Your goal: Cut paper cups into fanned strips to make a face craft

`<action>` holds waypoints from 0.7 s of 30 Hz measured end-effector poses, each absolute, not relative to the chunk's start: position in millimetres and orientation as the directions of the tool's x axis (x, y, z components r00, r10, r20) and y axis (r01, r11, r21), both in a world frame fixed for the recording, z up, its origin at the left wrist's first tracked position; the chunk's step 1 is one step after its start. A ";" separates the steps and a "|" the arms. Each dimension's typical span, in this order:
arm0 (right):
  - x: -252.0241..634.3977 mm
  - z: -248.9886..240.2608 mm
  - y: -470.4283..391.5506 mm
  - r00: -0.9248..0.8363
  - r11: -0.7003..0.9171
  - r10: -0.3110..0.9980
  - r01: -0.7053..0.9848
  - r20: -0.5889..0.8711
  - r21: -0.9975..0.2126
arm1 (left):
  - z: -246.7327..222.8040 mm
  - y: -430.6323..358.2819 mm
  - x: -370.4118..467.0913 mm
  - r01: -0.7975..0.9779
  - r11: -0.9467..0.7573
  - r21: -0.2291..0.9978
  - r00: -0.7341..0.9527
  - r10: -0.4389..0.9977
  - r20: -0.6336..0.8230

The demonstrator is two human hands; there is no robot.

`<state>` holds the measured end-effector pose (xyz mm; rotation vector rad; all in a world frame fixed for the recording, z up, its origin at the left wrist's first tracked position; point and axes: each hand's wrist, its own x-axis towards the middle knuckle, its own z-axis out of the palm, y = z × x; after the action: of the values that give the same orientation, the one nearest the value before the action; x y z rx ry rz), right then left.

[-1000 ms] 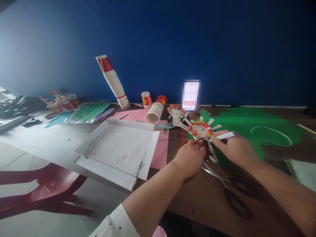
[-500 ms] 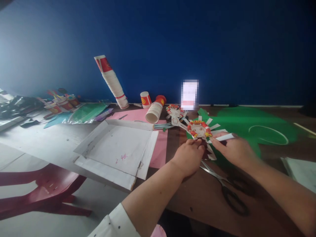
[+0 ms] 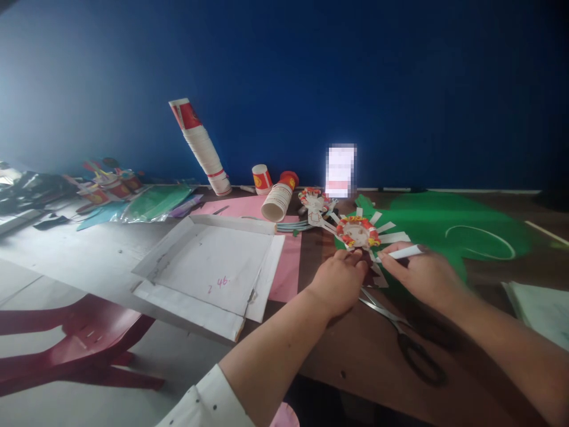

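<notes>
My right hand (image 3: 422,271) is closed around a white marker (image 3: 408,252), its tip end pointing left toward a cut paper cup (image 3: 357,232). That cup is spread flat, with white strips fanning out and a curled red and yellow ring round its pale middle. My left hand (image 3: 341,276) is closed at the cup's near edge, its fingertips pressing on the lower strips; the fingers partly hide what they touch. Just in front of both hands, scissors (image 3: 400,326) with black handles lie partly in shadow. A similar cut cup (image 3: 316,207) lies behind, to the left.
A shallow white cardboard tray (image 3: 213,255) stands left of my hands. Behind are stacked paper cups (image 3: 204,151), a fallen cup stack (image 3: 278,204) and a lit blurred screen (image 3: 340,171). Green sheet (image 3: 427,219) spreads at right; a red chair (image 3: 89,338) stands at left.
The marker and my right hand have shifted very slightly. My left hand stays on the cut cup, and the view has moved a little.
</notes>
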<state>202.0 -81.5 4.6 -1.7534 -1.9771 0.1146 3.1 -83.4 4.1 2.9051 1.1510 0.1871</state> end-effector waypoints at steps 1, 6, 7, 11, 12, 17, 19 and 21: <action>202.0 4.8 -82.1 -0.049 0.163 0.955 0.910 0.293 -0.381 | 3.8 -83.4 3.1 0.682 -0.729 0.056 0.722 0.683 0.110; 201.9 4.2 -84.5 -0.069 0.196 0.947 0.899 0.314 -0.393 | 3.8 -83.4 2.7 0.681 -0.729 0.070 0.719 0.684 0.124; 201.8 3.6 -85.1 -0.073 0.205 0.942 0.898 0.326 -0.389 | 4.0 -83.5 2.7 0.684 -0.726 0.076 0.716 0.688 0.121; 201.9 0.8 -87.6 -0.080 0.219 0.928 0.908 0.364 -0.357 | 3.7 -83.9 2.9 0.691 -0.718 0.080 0.709 0.695 0.116; 201.9 0.5 -88.3 -0.082 0.220 0.927 0.910 0.366 -0.353 | 3.5 -84.0 2.9 0.690 -0.719 0.077 0.710 0.694 0.119; 200.6 2.6 -91.4 -0.091 0.221 0.931 0.911 0.352 -0.348 | 4.2 -84.1 3.4 0.685 -0.726 0.064 0.716 0.687 0.126; 199.4 4.0 -92.3 -0.097 0.227 0.930 0.910 0.354 -0.346 | 5.4 -84.1 3.5 0.686 -0.724 0.067 0.715 0.689 0.121; 197.8 5.4 -93.1 -0.107 0.238 0.927 0.910 0.360 -0.340 | 6.3 -84.0 3.5 0.689 -0.722 0.070 0.713 0.692 0.114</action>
<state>197.8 -93.1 5.4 -1.6753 -2.0195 0.0443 3.5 -84.0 6.3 2.8867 1.1631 0.2068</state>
